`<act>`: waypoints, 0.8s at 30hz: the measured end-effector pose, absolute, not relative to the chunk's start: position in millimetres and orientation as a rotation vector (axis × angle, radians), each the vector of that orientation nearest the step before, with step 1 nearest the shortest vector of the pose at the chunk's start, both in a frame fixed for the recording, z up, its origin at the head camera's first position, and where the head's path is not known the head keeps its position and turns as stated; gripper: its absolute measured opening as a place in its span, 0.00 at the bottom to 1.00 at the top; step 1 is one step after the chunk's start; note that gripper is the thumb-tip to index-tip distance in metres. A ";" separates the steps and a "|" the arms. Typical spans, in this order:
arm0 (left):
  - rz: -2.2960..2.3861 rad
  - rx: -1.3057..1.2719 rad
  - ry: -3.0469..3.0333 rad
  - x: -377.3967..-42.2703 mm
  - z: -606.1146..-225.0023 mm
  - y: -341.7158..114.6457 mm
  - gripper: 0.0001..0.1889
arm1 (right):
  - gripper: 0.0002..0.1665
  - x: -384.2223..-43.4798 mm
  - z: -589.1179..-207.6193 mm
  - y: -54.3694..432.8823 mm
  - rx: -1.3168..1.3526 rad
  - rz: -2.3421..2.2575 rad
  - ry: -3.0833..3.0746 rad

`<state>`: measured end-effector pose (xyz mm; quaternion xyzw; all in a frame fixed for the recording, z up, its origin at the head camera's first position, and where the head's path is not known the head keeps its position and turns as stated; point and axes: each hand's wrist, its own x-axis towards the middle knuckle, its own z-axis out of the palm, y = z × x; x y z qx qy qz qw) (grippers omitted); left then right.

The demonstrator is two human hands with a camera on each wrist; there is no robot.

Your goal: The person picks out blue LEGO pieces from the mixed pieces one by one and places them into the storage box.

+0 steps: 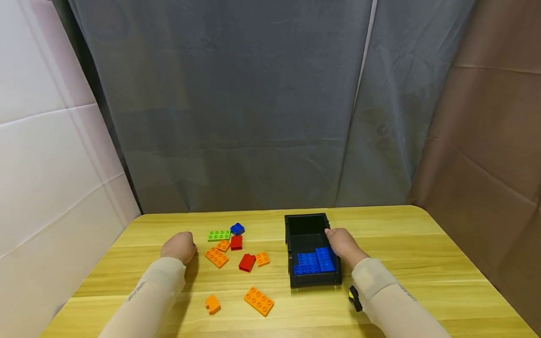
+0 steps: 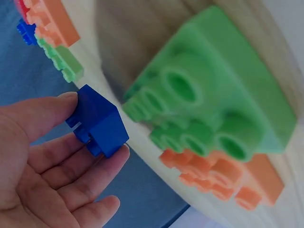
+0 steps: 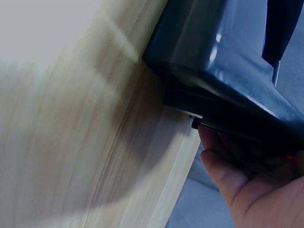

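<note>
My left hand (image 1: 179, 246) is at the left of the table, back of the hand up. Seen from its wrist, the thumb and fingers pinch a blue toy brick (image 2: 97, 118), which the hand hides in the head view. Close to the left wrist camera are a large-looking green brick (image 2: 213, 90) and an orange brick (image 2: 256, 180). My right hand (image 1: 344, 246) grips the right side wall of a black bin (image 1: 314, 280). In the right wrist view its fingers are at the underside of the bin (image 3: 199, 57). Several blue bricks (image 1: 307, 263) sit in the bin's near part.
Between hand and bin lie a green brick (image 1: 219, 235), a blue brick (image 1: 237, 228), red bricks (image 1: 247, 262) and orange bricks (image 1: 217, 257). Nearer the front are a larger orange brick (image 1: 258, 301) and a small one (image 1: 212, 304). A grey curtain (image 1: 253, 117) hangs behind the table.
</note>
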<state>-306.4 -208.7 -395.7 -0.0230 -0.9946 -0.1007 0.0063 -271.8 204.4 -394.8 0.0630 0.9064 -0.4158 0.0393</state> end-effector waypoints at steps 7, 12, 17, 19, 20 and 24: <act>-0.328 -0.117 -3.079 -303.0 -385.6 -201.6 0.05 | 0.24 -269.2 -392.2 204.1 0.196 -1.274 2.766; -0.327 -0.159 -3.055 -303.0 -377.7 -194.5 0.06 | 0.25 -270.0 -392.2 204.1 0.188 -1.261 2.770; -0.319 -0.199 -3.036 -302.9 -368.8 -182.5 0.06 | 0.26 -271.8 -392.9 205.1 0.198 -1.264 2.763; -0.324 -0.203 -3.036 -302.9 -366.4 -178.2 0.06 | 0.26 -271.4 -392.5 205.0 0.197 -1.264 2.765; -0.328 -0.204 -3.035 -302.7 -365.1 -176.1 0.06 | 0.26 -271.1 -392.2 204.8 0.196 -1.266 2.764; -0.337 -0.219 -3.023 -300.5 -360.4 -170.2 0.06 | 0.25 -270.2 -392.1 204.2 0.199 -1.271 2.764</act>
